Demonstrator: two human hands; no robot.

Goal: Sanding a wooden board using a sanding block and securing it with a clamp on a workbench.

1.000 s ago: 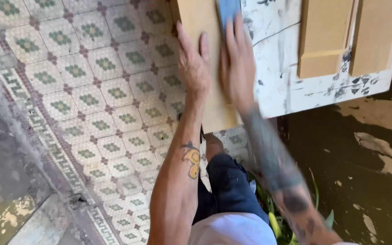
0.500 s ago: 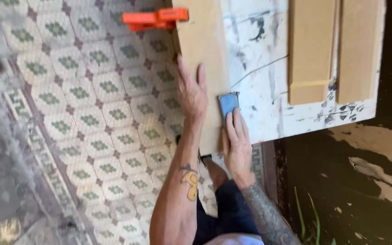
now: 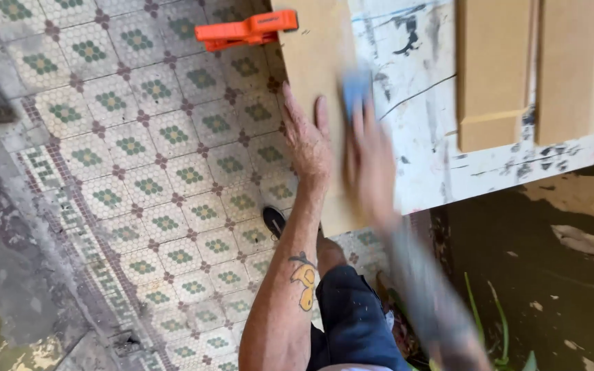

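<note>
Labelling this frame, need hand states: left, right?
Left hand: open, pressed flat on the tan fibreboard plank.
Right hand: blurred, fingers on a blue sanding block; grip cannot be told.

Left hand (image 3: 309, 145) flat, fingers spread, right hand (image 3: 368, 165) blurred, extended
</note>
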